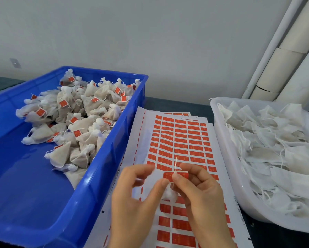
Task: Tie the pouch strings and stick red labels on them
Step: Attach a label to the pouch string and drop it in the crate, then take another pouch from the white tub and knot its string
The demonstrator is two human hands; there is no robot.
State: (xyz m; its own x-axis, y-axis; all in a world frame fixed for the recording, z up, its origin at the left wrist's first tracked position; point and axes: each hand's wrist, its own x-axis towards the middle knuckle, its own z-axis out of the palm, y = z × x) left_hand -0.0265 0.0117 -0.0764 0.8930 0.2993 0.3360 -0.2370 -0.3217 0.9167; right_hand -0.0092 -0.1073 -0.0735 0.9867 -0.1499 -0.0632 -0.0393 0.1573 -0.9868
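- Here, the red label (183, 175) is held up between both hands, just above the label sheet (178, 138) and in front of the person.
- The left hand (132, 194) pinches the label's left lower edge with its thumb tip. Its other fingers are curled and blurred, so I cannot tell exactly where they touch.
- The right hand (202, 192) is clamped on the label near its middle, thumb on the front and forefinger behind.
- The label's long axis runs left to right. The pouch string (176, 162) crosses it upright at about the middle, with its free end sticking up above the top edge.
- The pouch (168, 194) hangs just below the label, a small white bunch tucked between the two thumbs and mostly hidden by them.
- Judging by this, the tying is done and the sticking is in hand. The next move probably folds the label's two halves together around the string, so the string should stay on the centre line.
- The risk is a skewed fold, or the glue catching a fingertip.
- The blue crate (89, 197) to the left holds the finished pouches (78, 122), each with a red tag, and lies nearer the left hand.
- The white tray (221, 140) to the right holds the flat, untied pouches (275, 149).
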